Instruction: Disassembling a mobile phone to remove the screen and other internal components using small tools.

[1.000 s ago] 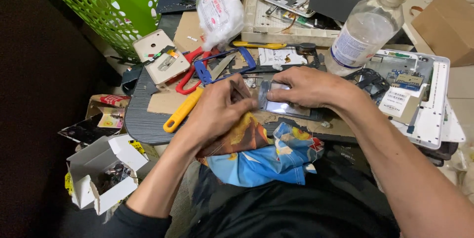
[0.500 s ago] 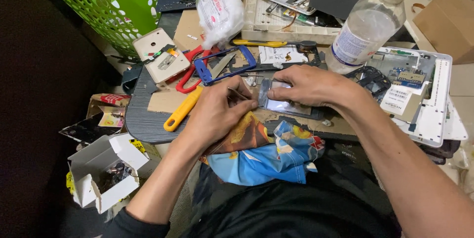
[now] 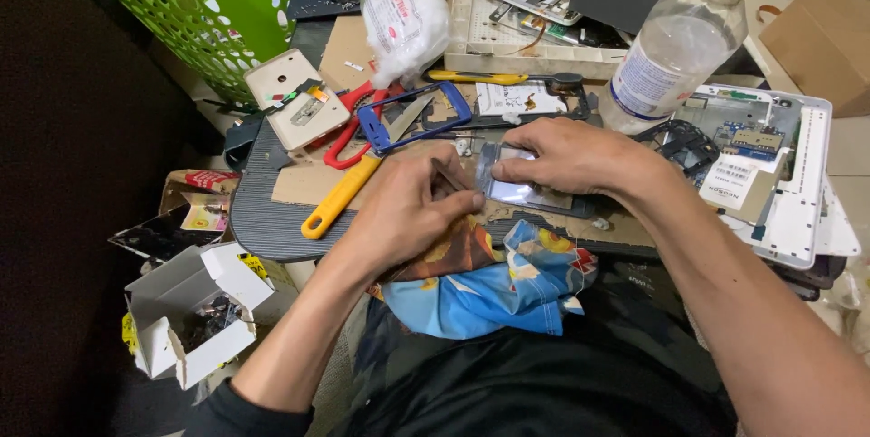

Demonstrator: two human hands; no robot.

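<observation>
Right at the middle of the bench (image 3: 272,219), the left hand's (image 3: 408,210) fingers (image 3: 458,201) are pinching a thin dark tool (image 3: 444,174), its tip angling up and away from the person, while the rest of the fingers are curling in around it. Just beside them, the right hand (image 3: 571,158) is pressing down with flat, spread fingers (image 3: 521,140) on a small flat phone part (image 3: 521,188) with a shiny, pale face, pinning rather than gripping it. That part is lying flat on a piece of brown cardboard (image 3: 308,185), its long axis running roughly left to right across the view, one short end pointing toward the left hand and the other hiding under the right palm. Below both hands a crumpled blue and yellow cloth (image 3: 507,292) is spilling over the near edge of the bench onto the person's lap. Farther out on the left, a yellow-handled tool (image 3: 340,203) is lying diagonally, with red-handled scissors (image 3: 349,133) and a blue frame (image 3: 417,120) just beyond it. Behind the right hand a clear plastic bottle (image 3: 675,47) is standing tilted, near a white perforated tray (image 3: 489,38) holding loose parts. To the right an opened white device shell (image 3: 797,201) is showing a circuit board. A green laundry basket (image 3: 217,2) is sitting at the far left, and an open white box (image 3: 195,310) is resting low on the left.
</observation>
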